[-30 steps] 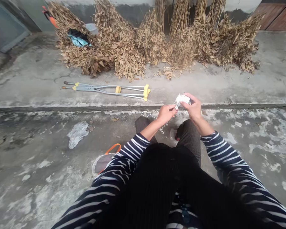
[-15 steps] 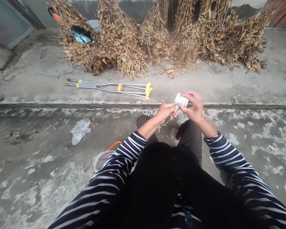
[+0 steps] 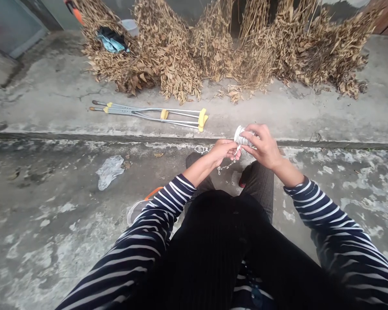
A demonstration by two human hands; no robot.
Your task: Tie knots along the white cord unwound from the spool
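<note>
My right hand point(image 3: 264, 145) is wrapped over the side of a white, ribbed spool-like roll point(image 3: 239, 136) with dark lines across it. Close beside it, my left hand point(image 3: 222, 152) pinches a thin white cord point(image 3: 238, 147) that runs up to the roll's near end. A loop of white cord point(image 3: 200, 149) sticks out left of my left hand. Below the fingers dangles a thin, knotted or beaded-looking strand point(image 3: 225, 167). Both hands are in front of my knees, over the edge of the concrete step. What the roll's core is made of cannot be seen.
A pair of crutches point(image 3: 148, 115) with yellow pads lies on the concrete ledge point(image 3: 51, 112). Behind stand bundles of dried plants point(image 3: 177, 56), with dark and blue cloth point(image 3: 113, 41) on them. A clear plastic bag point(image 3: 110, 172) and an orange-strapped item point(image 3: 137, 211) are at left.
The roll has turned slightly in my right hand, whose fingers now cover more of it. My left hand still pinches the cord. The view has shifted a little.
</note>
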